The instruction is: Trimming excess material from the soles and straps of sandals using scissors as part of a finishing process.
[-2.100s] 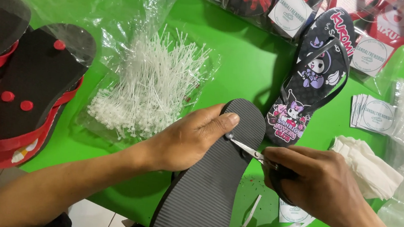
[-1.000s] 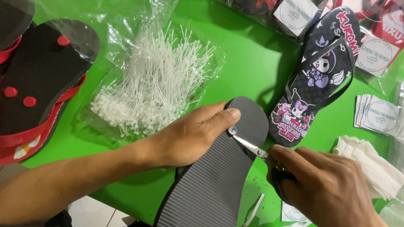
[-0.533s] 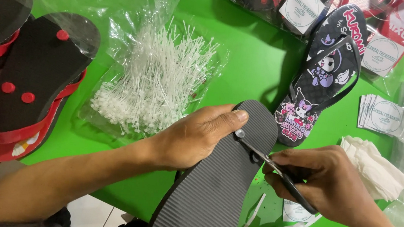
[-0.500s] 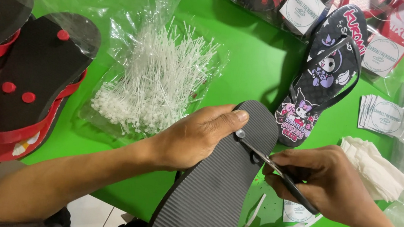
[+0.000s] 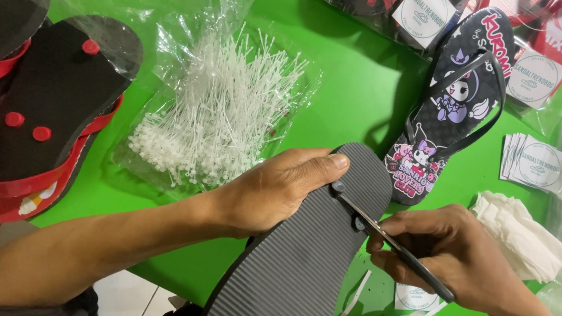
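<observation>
Grey ribbed sole (image 5: 298,263) on upturned sandal. Bright green table (image 5: 342,95). White plastic ties (image 5: 220,114) heaped on clear bag. Black sandal (image 5: 454,109) with purple, pink and white cartoon print, black straps. Black soles with red studs, red straps on stacked sandals (image 5: 38,114). Dark, silvery scissors (image 5: 392,248). White round-printed cards (image 5: 531,161).

The grey sandal sole (image 5: 298,263) looked rubbery, matt and ridged. The scissors (image 5: 393,244) were dark metal. The white ties (image 5: 220,114) were thin plastic in a shiny clear bag (image 5: 192,5).
</observation>
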